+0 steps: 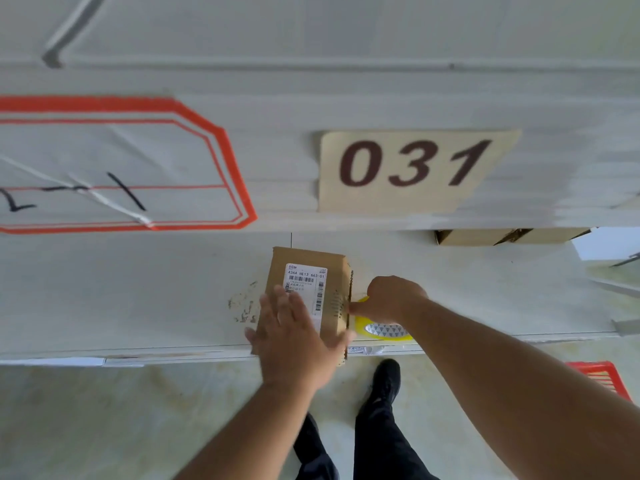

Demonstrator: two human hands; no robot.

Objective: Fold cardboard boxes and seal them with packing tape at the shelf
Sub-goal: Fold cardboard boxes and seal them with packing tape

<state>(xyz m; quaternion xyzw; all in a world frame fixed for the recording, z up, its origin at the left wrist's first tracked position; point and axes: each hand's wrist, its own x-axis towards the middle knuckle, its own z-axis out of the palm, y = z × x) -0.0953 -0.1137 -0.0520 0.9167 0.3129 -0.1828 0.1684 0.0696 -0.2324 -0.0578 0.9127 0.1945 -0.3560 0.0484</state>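
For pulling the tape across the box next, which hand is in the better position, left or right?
Probably the right hand: it already holds the tape roll against the right edge of the cardboard box. The left hand lies flat on the box top, steadying it on the shelf.

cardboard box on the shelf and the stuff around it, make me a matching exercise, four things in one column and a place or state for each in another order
Things
1. cardboard box
2. tape roll
3. red basket
4. 031 sign

Places or states
A. stuck on the front of the upper shelf
B. on the floor at the right edge of the view
C. under the flat left hand, shipping label facing up
D. yellow, lying on the shelf beside the box, below the right hand

Pairs: 1-C, 2-D, 3-B, 4-A
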